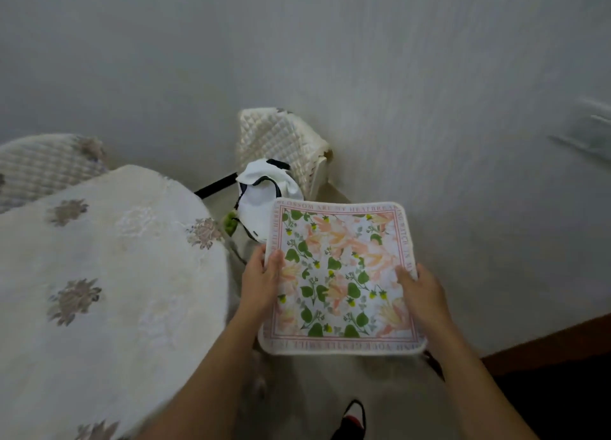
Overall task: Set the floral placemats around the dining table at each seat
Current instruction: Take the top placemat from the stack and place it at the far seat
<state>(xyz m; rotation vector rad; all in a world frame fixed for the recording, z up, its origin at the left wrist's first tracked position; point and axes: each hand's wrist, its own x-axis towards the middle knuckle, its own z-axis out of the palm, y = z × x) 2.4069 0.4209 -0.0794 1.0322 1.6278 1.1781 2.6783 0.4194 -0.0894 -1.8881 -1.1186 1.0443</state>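
Note:
A square floral placemat point(340, 274), pink-bordered with green leaves and peach flowers, is held flat in the air to the right of the dining table point(99, 290). My left hand point(261, 274) grips its left edge with the thumb on top. My right hand point(423, 290) grips its right edge the same way. The table wears a cream cloth with grey flower motifs and fills the left of the view. No placemat lies on the visible part of the table.
A chair with a quilted cream cover point(281, 142) stands against the grey wall beyond the placemat, a white bag with black straps point(264, 198) on its seat. Another quilted chair back point(43, 165) shows at far left. A shoe point(352, 419) is on the floor below.

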